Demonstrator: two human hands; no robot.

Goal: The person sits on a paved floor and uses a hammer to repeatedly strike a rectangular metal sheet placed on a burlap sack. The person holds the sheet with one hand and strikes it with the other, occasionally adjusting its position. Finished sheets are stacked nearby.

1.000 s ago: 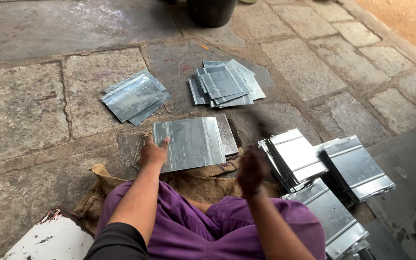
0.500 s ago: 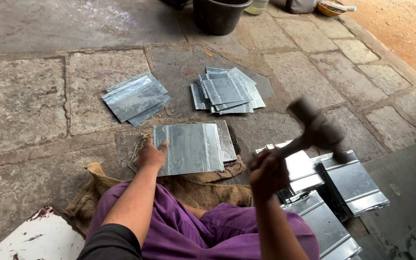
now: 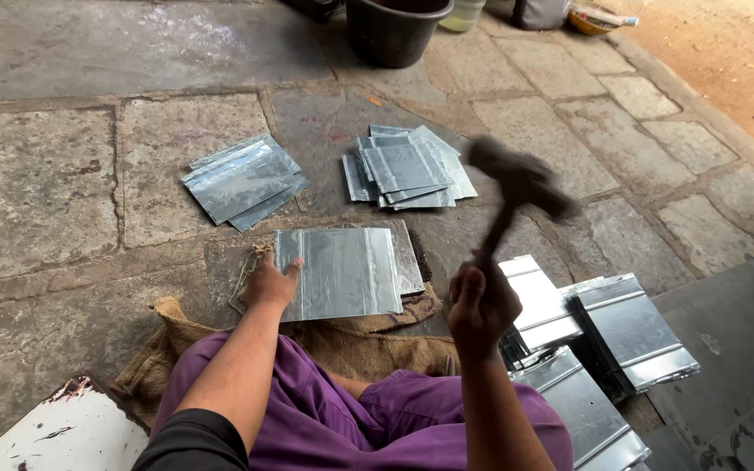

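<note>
Galvanised sheet [image 3: 340, 272] lies flat on a slab over sacking before us, our left hand [image 3: 270, 281] pressing its edge with fingers spread, our right hand [image 3: 480, 301] clenched around a raised hammer [image 3: 517, 183], the blow apparently calling for a square landing clear of those fingers.

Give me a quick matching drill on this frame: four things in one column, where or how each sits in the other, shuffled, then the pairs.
Things:
1. hammer
2. flat metal sheet
3. black bucket
4. burlap sack

Places or states:
A. at the top edge of the stone floor
B. raised in the right hand
C. spread under the sheet, by the knees
D. pressed down by the left hand

Pairs: 1-B, 2-D, 3-A, 4-C
</note>
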